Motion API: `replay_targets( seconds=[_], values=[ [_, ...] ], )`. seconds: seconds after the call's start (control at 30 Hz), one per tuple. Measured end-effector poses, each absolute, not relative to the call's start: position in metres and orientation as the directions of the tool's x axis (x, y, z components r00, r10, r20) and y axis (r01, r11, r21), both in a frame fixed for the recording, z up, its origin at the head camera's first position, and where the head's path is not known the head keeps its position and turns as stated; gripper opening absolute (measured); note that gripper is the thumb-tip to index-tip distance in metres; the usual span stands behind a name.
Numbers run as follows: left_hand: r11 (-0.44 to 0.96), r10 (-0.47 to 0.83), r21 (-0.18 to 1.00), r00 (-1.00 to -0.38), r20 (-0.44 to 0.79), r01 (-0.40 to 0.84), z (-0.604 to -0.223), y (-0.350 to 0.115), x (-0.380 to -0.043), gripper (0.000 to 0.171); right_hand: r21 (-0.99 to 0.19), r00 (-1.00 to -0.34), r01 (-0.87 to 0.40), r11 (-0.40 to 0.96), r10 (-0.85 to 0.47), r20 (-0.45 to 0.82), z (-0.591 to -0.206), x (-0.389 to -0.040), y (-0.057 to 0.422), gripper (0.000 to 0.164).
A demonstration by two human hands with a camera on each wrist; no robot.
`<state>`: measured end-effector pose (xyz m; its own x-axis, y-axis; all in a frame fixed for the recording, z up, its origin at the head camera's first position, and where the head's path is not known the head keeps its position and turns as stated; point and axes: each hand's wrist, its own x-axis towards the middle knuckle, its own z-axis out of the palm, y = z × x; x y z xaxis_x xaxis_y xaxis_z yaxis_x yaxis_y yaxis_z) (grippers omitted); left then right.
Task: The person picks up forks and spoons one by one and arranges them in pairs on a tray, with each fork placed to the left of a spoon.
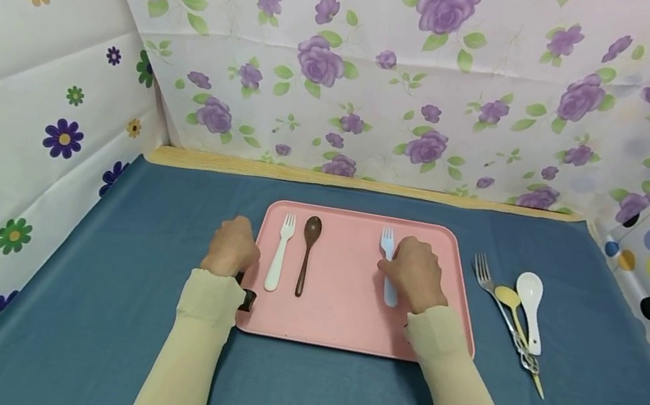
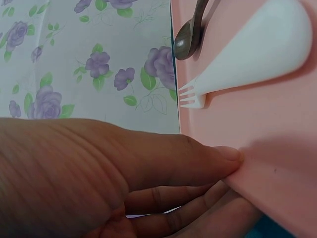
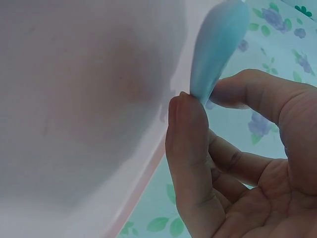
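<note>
My left hand (image 1: 231, 246) grips the left rim of a pink tray (image 1: 336, 326). In the left wrist view its thumb lies on top of the rim, with the other fingers curled beneath. Toward the tray's right side, my right hand (image 1: 414, 273) pinches a light blue fork (image 3: 218, 47) between thumb and fingertips. In the head view the blue fork's tines point away, and the hand covers part of its handle. A white fork (image 1: 280, 252) lies on the tray near my left hand. Beside it is a dark brown spoon (image 1: 306, 257), bowl at the far end.
Right of the tray on the blue tablecloth (image 1: 88, 306) lie a metal fork (image 1: 499, 300), a yellow spoon (image 1: 511, 303) and a white spoon (image 1: 530, 305), partly overlapping. A wooden table edge (image 1: 303, 176) runs along the back, before a floral curtain (image 1: 366, 109).
</note>
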<state>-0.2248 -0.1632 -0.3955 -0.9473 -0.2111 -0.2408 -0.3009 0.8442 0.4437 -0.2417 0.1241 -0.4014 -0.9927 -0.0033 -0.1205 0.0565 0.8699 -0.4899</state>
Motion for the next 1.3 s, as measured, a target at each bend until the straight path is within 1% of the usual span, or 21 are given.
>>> replay_targets(
  seconds=[0.17,0.27,0.67,0.9,1.3],
  values=[
    [0.841,-0.223,0.441,-0.944,-0.243,-0.312,-0.395,-0.163,-0.225,0.018,-0.484,-0.992,0.053,0.873,-0.008,-0.124,-0.401,-0.243,0.121,0.024],
    [0.838,-0.228,0.444,-0.943,-0.243,-0.317,-0.395,-0.162,-0.224,0.019,-0.484,-0.992,0.053,0.873,-0.009,-0.124,-0.401,-0.243,0.118,0.024],
    [0.84,-0.223,0.437,-0.939,-0.263,-0.322,-0.395,-0.162,-0.225,0.011,-0.474,-0.987,0.058,0.879,-0.021,-0.16,-0.398,-0.244,0.105,0.027],
    [0.838,-0.225,0.444,-0.941,-0.251,-0.319,-0.394,-0.162,-0.225,0.017,-0.462,-0.988,0.053,0.885,-0.022,-0.154,-0.398,-0.245,0.099,0.029],
    [0.833,-0.215,0.463,-0.948,-0.237,-0.304,-0.395,-0.162,-0.224,0.016,-0.478,-0.987,0.035,0.878,-0.044,-0.152,-0.4,-0.245,0.089,0.031]
  ],
)
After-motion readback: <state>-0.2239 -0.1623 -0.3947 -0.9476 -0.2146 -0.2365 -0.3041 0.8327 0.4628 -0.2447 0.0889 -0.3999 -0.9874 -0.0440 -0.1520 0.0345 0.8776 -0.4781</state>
